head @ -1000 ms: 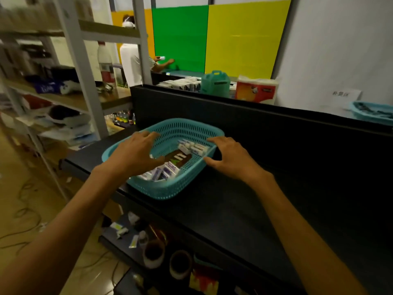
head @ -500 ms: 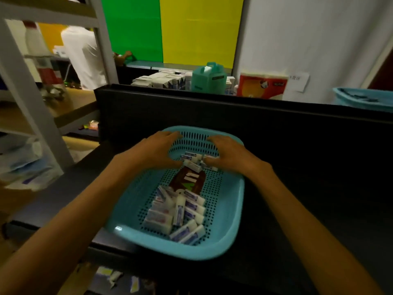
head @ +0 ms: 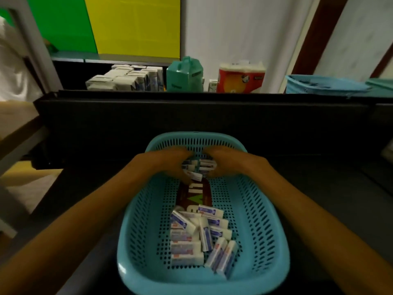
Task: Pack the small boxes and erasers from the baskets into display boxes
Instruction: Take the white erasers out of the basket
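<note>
Fingertips (head: pixel 188 153) blurred among erasers (head: pixel 204 165)

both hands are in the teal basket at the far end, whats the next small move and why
Probably close both hands on the far cluster of erasers and lift it out of the basket. The left hand and right hand already curl around that cluster from either side. A brown display box lies flat in the basket's middle, and a second pile of erasers waits nearer.

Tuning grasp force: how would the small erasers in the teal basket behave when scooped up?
The erasers look like small flat-sided blocks, so they will probably slide, not roll. They lie loose and crisscrossed in the basket, so a scoop will likely shift neighbours. Both the left hand and the right hand gather several, which suggests they are light.
</note>
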`<action>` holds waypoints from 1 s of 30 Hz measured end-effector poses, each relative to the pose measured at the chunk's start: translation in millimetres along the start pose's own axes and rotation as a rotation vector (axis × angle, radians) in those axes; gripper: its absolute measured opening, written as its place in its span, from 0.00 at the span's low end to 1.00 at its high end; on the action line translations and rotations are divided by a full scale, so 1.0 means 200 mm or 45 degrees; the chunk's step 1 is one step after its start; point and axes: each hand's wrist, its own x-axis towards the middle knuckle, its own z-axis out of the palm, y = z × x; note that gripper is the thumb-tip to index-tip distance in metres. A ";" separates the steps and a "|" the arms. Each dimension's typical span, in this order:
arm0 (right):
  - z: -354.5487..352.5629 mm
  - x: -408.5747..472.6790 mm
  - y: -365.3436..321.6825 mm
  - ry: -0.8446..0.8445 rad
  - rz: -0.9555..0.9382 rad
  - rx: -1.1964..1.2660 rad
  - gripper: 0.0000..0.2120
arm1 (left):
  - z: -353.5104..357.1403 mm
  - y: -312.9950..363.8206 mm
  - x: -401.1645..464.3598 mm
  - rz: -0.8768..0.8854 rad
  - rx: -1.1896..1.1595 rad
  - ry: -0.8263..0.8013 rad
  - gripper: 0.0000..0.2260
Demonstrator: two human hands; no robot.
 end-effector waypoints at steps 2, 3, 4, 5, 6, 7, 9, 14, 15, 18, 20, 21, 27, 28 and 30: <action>0.01 0.02 -0.01 -0.017 0.000 -0.035 0.33 | 0.01 0.01 0.01 0.038 0.009 0.003 0.34; 0.01 0.02 -0.01 -0.020 -0.007 -0.059 0.32 | 0.01 0.02 0.01 0.048 0.028 -0.012 0.33; 0.02 0.02 -0.01 -0.033 -0.008 -0.094 0.30 | 0.02 0.03 0.00 0.053 0.045 -0.039 0.33; 0.02 0.02 -0.01 -0.048 -0.007 -0.130 0.29 | 0.03 0.03 0.00 0.063 0.053 -0.059 0.31; 0.03 0.02 -0.01 -0.066 -0.001 -0.160 0.29 | 0.03 0.03 0.00 0.070 0.057 -0.068 0.30; 0.03 0.01 -0.01 -0.076 -0.002 -0.179 0.29 | 0.04 0.04 0.00 0.078 0.064 -0.063 0.29; 0.04 0.00 -0.01 -0.102 -0.003 -0.187 0.32 | 0.04 0.05 -0.01 0.093 0.090 -0.050 0.28; 0.04 -0.05 -0.03 -0.191 -0.032 -0.134 0.34 | 0.05 0.08 -0.06 0.030 0.093 -0.107 0.30; 0.04 -0.07 -0.04 -0.209 -0.048 -0.111 0.34 | 0.05 0.08 -0.07 0.020 0.084 -0.120 0.32; 0.06 -0.11 -0.05 -0.257 -0.081 -0.058 0.32 | 0.06 0.09 -0.09 -0.010 0.097 -0.173 0.31; 0.07 -0.13 -0.06 -0.268 -0.086 -0.089 0.35 | 0.06 0.10 -0.11 -0.031 0.117 -0.205 0.29; 0.07 -0.14 -0.06 -0.280 -0.081 -0.117 0.39 | 0.07 0.11 -0.11 -0.039 0.110 -0.215 0.28; 0.10 -0.15 -0.08 -0.297 -0.087 -0.206 0.39 | 0.09 0.13 -0.16 -0.073 0.122 -0.202 0.26; 0.09 -0.16 -0.09 -0.297 -0.090 -0.208 0.38 | 0.09 0.13 -0.16 -0.075 0.121 -0.198 0.24; 0.09 -0.16 -0.09 -0.304 -0.103 -0.216 0.32 | 0.09 0.12 -0.17 -0.074 0.123 -0.188 0.23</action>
